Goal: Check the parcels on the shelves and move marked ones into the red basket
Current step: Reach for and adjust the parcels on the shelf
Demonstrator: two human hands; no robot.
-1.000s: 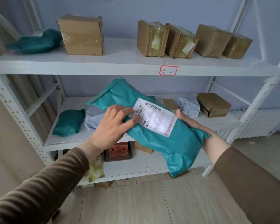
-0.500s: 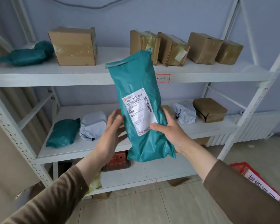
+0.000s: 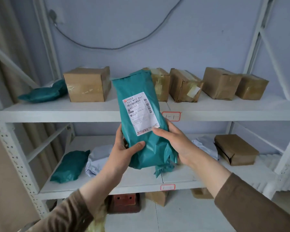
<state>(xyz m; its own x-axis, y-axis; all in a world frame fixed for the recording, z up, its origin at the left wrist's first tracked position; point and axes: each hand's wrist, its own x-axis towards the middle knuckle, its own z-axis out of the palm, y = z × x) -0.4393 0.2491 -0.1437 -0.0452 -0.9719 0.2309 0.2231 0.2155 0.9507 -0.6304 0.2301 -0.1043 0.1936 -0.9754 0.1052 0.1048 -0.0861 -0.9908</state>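
I hold a teal plastic mailer parcel (image 3: pixel 147 144) upright in front of the shelves, its white shipping label (image 3: pixel 141 113) facing me. My left hand (image 3: pixel 124 151) grips its lower left side, thumb on the front. My right hand (image 3: pixel 177 144) grips its right side, thumb at the label's lower edge. The red basket is not in view.
The top shelf (image 3: pixel 57 113) carries a teal bag (image 3: pixel 43 92) and several brown boxes (image 3: pixel 88 84). The middle shelf (image 3: pixel 124 185) has a teal bag (image 3: pixel 70 166), grey mailers (image 3: pixel 99 158) and a brown box (image 3: pixel 236 149). A red-brown block (image 3: pixel 124 200) sits on the bottom shelf.
The parcel was turned from lying slanted to standing upright with its label facing me. My left hand closed on its lower side, and my view tilted upward.
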